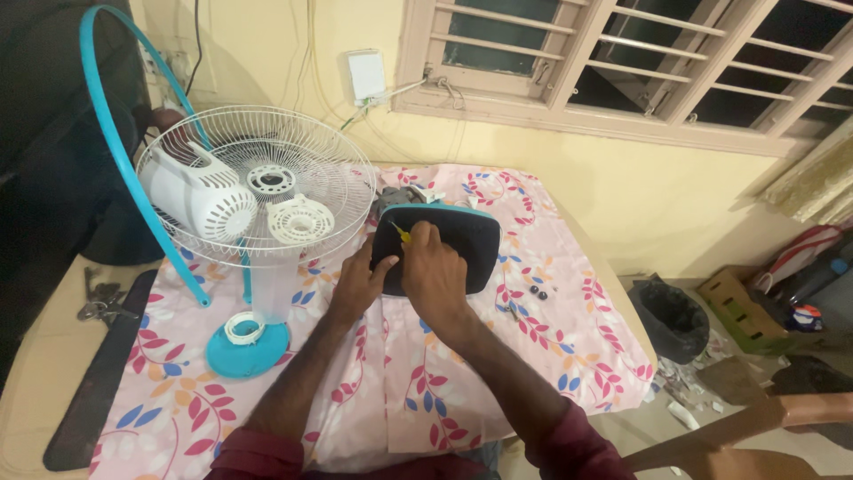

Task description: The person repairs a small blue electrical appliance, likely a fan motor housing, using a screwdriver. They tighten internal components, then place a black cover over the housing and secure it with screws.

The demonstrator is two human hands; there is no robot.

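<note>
Both hands on the dark fan base, screwdriver in the right.

Our right hand [435,271] pinches a small yellow screwdriver [402,234], tip pressed down on the dark fan base [471,244]; left hand [360,284] lies spread & pressed on the base's near-left edge, prob. to stop it sliding. Base sits mid-table w/ its flat underside up. At 3 o'clock from it, two small dark knobs [538,291] lie apart on the floral cloth [569,347]. At 9 o'clock the white wire guard [258,182] w/ motor housing [200,200] stands on a blue stand [249,348], blue rim ring [115,151] leaning behind. Black blade [98,373] & keys [99,300] at far left of the table [35,382].
</note>
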